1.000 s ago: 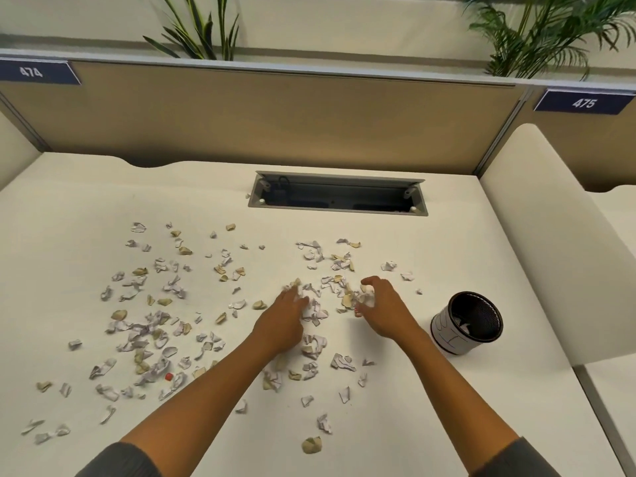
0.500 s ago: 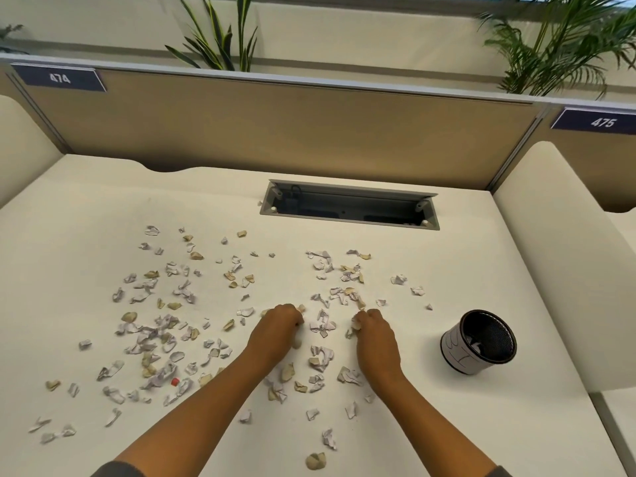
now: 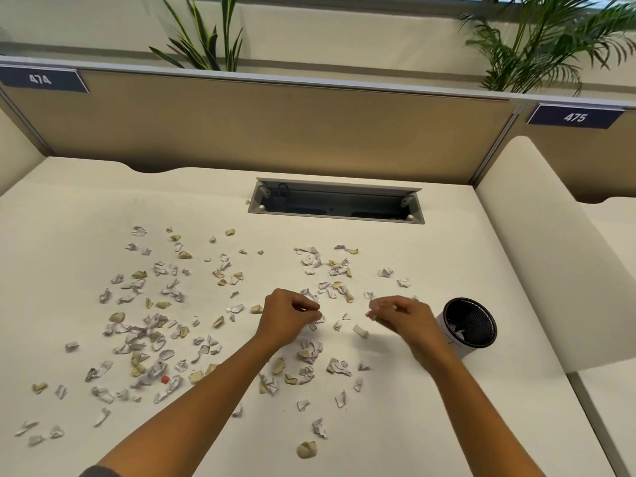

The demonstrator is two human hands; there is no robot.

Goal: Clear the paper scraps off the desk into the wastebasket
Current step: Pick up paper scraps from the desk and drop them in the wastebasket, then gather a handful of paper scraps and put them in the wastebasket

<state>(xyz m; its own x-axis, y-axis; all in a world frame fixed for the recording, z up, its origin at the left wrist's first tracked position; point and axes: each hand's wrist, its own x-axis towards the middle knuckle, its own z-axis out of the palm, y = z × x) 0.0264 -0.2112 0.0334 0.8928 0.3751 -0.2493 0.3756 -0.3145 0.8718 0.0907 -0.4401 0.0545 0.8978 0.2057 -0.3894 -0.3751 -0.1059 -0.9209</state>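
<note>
Cubicle desk [image 3: 430, 256] setup: smooth matte cream top, tan fabric partition [image 3: 275, 132] behind it, navy number tags reading 474 [image 3: 40, 79] and 475 [image 3: 575, 117], and green palm-type plants [image 3: 537, 46] poking up over the wall. Set into the desktop is a long grey metal cable tray [image 3: 335, 201], lid open, rectangular.

Using that cable tray as the anchor: the paper scraps [image 3: 144, 335] are spread all over the desk on the near side of it, thickest toward the near-left, with a smaller bunch straight out from its right half. They're tiny, crumpled, torn bits, mostly white with faint print, a fair number tan or beige, plus one little red piece [image 3: 165, 379] in the left pile.

The wastebasket [image 3: 468, 327] is a small round cup-shaped bin, white outside, black mesh-looking inside, sitting near-right of the tray and tipped a bit toward the camera. A few scraps are lying in it.

Left hand [image 3: 287, 316] is out from the tray's middle, fingers curled together and pinched on a few scraps. Right hand [image 3: 402, 316] is just beside the wastebasket, fingertips bunched on what looks like a white scrap, though it's blurry. Both forearms are bare, dark sleeve edge at the left elbow.
</note>
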